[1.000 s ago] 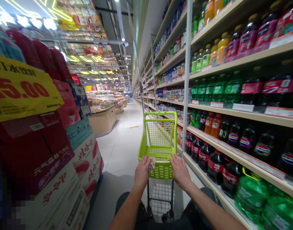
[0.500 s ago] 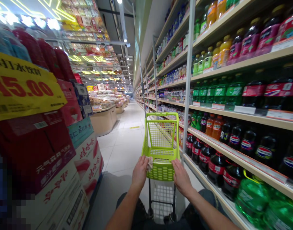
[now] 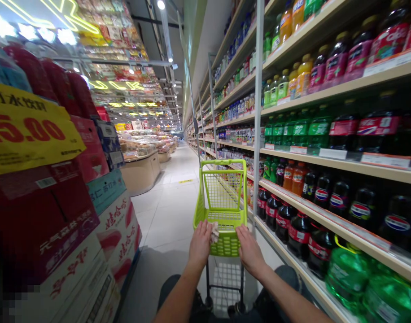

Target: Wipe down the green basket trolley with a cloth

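Both forearms are bare to the picture's lower edge, with no sleeve in sight. The left hand [image 3: 199,242] and the right hand [image 3: 248,249] wear no gloves. Dark trousers [image 3: 178,287] cover the legs below.

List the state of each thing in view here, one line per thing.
Green cart: upright in the aisle, basket looks empty.
Left hand: on the cart's near rim, a crumpled tissue at its fingers.
Right hand: gripping the near rim.
Drink shelves: fully stocked, bottles upright.
Stacked cartons: closed, piled on the left.
Yellow price sign: hung on the cartons.
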A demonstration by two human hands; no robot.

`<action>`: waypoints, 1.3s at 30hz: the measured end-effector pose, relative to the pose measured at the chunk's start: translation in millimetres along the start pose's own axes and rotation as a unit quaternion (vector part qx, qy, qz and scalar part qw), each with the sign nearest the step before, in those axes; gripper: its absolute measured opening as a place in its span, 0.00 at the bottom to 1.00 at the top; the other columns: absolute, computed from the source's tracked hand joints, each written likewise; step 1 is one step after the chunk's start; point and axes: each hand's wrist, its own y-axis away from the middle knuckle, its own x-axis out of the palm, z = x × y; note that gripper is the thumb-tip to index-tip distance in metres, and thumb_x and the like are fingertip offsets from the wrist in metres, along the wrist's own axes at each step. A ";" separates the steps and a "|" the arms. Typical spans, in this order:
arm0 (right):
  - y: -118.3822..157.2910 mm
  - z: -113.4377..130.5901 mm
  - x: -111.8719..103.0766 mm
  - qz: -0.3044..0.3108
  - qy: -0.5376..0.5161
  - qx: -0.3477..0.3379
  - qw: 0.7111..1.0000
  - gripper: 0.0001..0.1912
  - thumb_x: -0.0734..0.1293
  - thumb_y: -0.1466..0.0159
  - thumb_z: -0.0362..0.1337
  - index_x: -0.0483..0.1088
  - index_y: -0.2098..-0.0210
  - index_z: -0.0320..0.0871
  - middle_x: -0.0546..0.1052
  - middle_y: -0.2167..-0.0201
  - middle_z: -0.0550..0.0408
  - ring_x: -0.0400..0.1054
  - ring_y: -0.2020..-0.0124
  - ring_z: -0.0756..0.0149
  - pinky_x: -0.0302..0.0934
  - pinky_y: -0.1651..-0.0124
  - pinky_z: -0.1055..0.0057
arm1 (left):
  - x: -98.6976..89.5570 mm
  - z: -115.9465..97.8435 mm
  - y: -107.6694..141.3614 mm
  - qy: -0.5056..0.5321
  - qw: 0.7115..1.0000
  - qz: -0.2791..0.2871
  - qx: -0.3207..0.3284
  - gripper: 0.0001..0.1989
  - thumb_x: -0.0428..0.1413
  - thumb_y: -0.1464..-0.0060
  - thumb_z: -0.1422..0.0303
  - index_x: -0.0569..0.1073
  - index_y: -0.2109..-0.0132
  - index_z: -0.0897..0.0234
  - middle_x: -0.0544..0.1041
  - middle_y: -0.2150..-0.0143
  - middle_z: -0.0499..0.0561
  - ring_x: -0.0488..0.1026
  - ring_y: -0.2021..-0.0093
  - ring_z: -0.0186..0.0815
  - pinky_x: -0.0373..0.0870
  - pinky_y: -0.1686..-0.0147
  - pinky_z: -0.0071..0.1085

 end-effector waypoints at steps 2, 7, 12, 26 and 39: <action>0.6 1.9 3.2 -0.010 -0.004 0.004 1.000 0.34 0.54 0.51 0.20 0.59 0.44 0.35 0.61 0.42 0.43 0.48 0.39 0.58 0.49 0.40 0.58 | 6.1 -8.9 -0.6 0.012 0.999 -0.013 0.032 0.22 0.45 0.47 0.79 0.64 0.45 0.67 0.61 0.41 0.61 0.55 0.39 0.42 0.59 0.44 0.43; 2.3 -1.6 0.3 -0.002 -0.003 -0.006 1.000 0.34 0.54 0.52 0.20 0.59 0.44 0.32 0.61 0.43 0.42 0.47 0.38 0.57 0.48 0.39 0.58 | 9.7 -27.9 -3.3 0.046 0.992 -0.004 0.122 0.21 0.47 0.46 0.77 0.63 0.44 0.65 0.62 0.41 0.59 0.56 0.39 0.40 0.58 0.43 0.41; 3.7 -4.8 0.4 -0.007 -0.015 -0.012 1.000 0.34 0.54 0.51 0.20 0.58 0.43 0.32 0.60 0.42 0.41 0.48 0.39 0.56 0.48 0.39 0.57 | -4.7 7.3 -2.7 0.026 1.000 -0.001 0.001 0.20 0.44 0.45 0.78 0.64 0.46 0.68 0.63 0.41 0.61 0.58 0.40 0.41 0.59 0.44 0.40; 6.4 -11.6 3.5 -0.068 -0.070 -0.004 0.995 0.38 0.53 0.53 0.21 0.53 0.41 0.39 0.62 0.43 0.48 0.50 0.40 0.61 0.50 0.40 0.58 | -11.3 -4.8 -6.7 0.024 0.999 0.016 0.026 0.17 0.46 0.45 0.75 0.66 0.48 0.66 0.65 0.43 0.59 0.60 0.42 0.39 0.59 0.44 0.40; 10.4 -13.8 2.2 -0.095 -0.068 -0.006 0.993 0.36 0.53 0.52 0.22 0.54 0.42 0.37 0.62 0.44 0.46 0.51 0.40 0.60 0.50 0.40 0.58 | -12.1 -18.8 -1.5 0.055 0.997 0.015 0.047 0.16 0.47 0.44 0.73 0.66 0.49 0.62 0.66 0.43 0.56 0.60 0.42 0.39 0.58 0.44 0.39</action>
